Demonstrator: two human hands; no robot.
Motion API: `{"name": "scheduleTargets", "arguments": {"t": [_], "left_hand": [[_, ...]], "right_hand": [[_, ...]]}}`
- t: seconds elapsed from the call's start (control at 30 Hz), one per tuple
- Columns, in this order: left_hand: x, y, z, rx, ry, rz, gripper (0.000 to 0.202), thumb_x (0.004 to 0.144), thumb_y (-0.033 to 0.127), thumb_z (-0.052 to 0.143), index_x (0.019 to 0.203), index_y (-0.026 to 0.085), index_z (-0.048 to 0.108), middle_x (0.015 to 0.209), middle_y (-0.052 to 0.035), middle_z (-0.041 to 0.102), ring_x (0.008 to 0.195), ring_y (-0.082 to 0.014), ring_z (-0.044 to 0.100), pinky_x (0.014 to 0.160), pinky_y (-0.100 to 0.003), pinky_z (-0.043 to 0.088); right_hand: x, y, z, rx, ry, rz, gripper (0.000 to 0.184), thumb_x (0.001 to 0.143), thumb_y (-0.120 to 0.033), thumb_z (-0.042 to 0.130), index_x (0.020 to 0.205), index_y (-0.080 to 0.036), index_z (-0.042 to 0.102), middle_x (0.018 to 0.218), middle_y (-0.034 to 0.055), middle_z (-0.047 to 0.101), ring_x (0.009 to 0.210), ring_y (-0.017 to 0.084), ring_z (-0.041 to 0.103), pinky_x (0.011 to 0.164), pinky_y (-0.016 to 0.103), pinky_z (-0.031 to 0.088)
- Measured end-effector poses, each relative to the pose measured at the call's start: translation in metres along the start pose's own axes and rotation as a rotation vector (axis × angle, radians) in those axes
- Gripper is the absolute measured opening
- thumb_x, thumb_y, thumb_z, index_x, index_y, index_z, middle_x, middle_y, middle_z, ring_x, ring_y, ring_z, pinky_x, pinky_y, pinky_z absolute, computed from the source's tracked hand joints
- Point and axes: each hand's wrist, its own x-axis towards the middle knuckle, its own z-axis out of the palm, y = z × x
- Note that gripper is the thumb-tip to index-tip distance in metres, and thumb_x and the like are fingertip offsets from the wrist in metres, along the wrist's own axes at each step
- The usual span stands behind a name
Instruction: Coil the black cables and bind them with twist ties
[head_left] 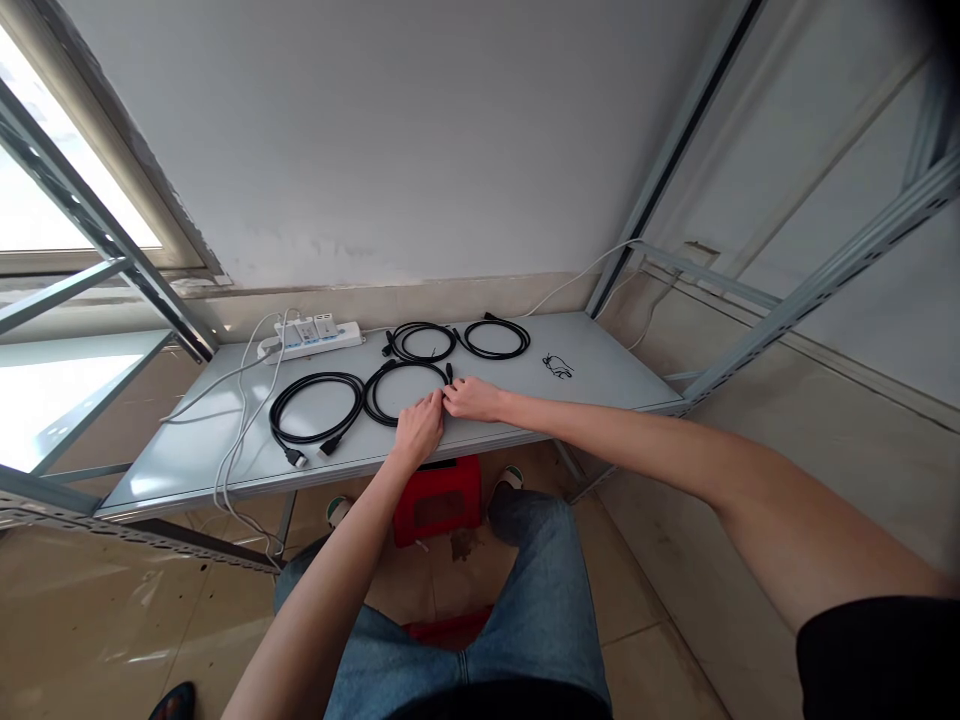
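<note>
Four coiled black cables [316,376], one white power strip [330,345], one bunch of thin black ties [558,369], two hands [420,428].

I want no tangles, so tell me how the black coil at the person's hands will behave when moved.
The coil seems springy, as its loops hold a round shape. Pushed, it would probably slide rather than roll, since it lies mostly flat on the shelf.

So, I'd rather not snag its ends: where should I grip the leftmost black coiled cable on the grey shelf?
On the black coiled cable, probably pinch the far arc from above: the coil lies flat, strands run close together there, and both plug ends stick out on the near side.
</note>
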Motion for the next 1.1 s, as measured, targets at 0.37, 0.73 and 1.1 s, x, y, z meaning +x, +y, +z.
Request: {"name": "scheduleTargets", "arguments": {"t": [0.37,0.73,1.1], "left_hand": [[0.002,-0.003,0.007,-0.015,0.042,0.037,0.028,0.108,0.027,0.027,0.122,0.021,0.051,0.116,-0.0144,0.071,0.110,-0.0278,0.068,0.082,-0.035,0.047],[0.001,-0.002,0.004,-0.013,0.039,0.030,0.023,0.105,0.020,0.032,0.119,0.021,0.050,0.115,-0.0129,0.071,0.107,-0.0279,0.069,0.079,-0.035,0.046],[0.002,-0.003,0.006,-0.015,0.040,0.031,0.026,0.109,0.028,0.027,0.119,0.020,0.050,0.115,-0.0136,0.071,0.106,-0.0285,0.070,0.078,-0.036,0.046]], "right_hand": [[0.007,-0.005,-0.004,0.455,-0.047,0.518,0.018,0.085,-0.008,0.062,0.096,-0.012,0.076,0.097,0.0180,0.077,0.095,0.029,0.073,0.077,0.031,0.050],[0.002,0.012,0.020,1.831,-0.169,0.763,0.017,0.088,-0.023,0.077,0.079,-0.010,0.072,0.080,0.0106,0.077,0.053,0.007,0.059,0.037,0.016,0.025],[-0.010,0.006,0.024,1.063,0.021,0.440,0.021,0.100,-0.012,0.050,0.088,-0.014,0.067,0.086,0.0075,0.073,0.062,0.012,0.063,0.057,0.022,0.041]]}}
